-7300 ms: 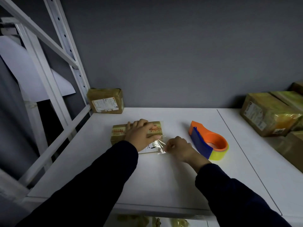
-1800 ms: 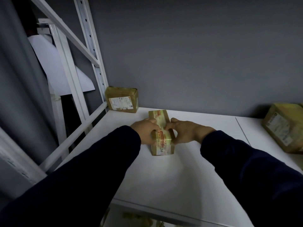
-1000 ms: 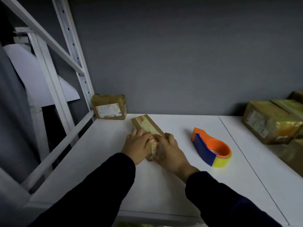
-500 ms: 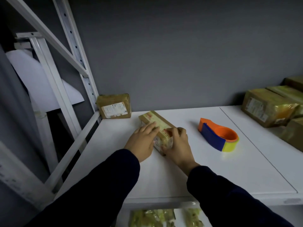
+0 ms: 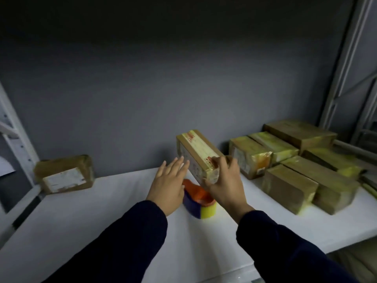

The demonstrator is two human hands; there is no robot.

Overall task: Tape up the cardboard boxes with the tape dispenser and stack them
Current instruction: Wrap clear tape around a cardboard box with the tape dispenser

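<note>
Head camera: a dark grey wall [image 5: 142, 88] backs a white shelf [image 5: 102, 217] framed by pale metal uprights, one at the left edge [image 5: 18, 139] and one at the right [image 5: 344, 58]. On the right side of the shelf lies a cluster of taped cardboard boxes [image 5: 306, 180], packed side by side and touching, several wrapped in yellowish tape. A lone box [image 5: 65, 174] with a white label on its front face rests against the wall at the far left, well apart from the rest. Between them, a person in dark sleeves holds a taped cardboard box [image 5: 199, 154] in the air over the middle of the shelf, just left of the cluster. Its long axis runs from the near end, low and towards the person, up and away to the left, so the far end tilts upward and points at the wall; a printed label faces left and a strip of tape runs along its top. Beneath it on the shelf sits the tape dispenser [image 5: 201, 203], orange and blue with a yellow roll, partly hidden by the hands. The right hand [image 5: 226, 184] grips the box's near end, fingers curled over its top edge. The left hand [image 5: 169, 180] is flat, fingers straight and spread, its fingertips at the labelled side; whether they touch it cannot be told.
</note>
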